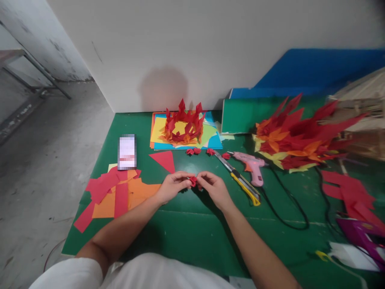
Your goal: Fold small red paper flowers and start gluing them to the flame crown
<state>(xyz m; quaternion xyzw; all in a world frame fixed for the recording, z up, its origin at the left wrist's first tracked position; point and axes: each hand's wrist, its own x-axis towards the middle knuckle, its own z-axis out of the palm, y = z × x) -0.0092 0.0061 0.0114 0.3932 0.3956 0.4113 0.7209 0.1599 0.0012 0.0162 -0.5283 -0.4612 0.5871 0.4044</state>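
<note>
Between my two hands is a small folded red paper flower (193, 182), held above the green table. My left hand (174, 186) pinches it from the left side. From the right, the thumb and fingers of my right hand (213, 188) close on its other edge. Just beyond my hands lie several similar red paper flowers (193, 151) in a loose row. A red paper triangle (165, 160) rests on the table past my left hand. To the right of my right hand lie a yellow box cutter (240, 182) and a pink hot glue gun (251, 164).
A red and orange paper crown (183, 124) sits on stacked coloured paper (215, 140). At left are loose red and orange paper pieces (120, 194) and a phone (126, 151). A large flame-like paper piece (300, 138), a black cord (288, 226) and a purple tool (361, 237) are at right.
</note>
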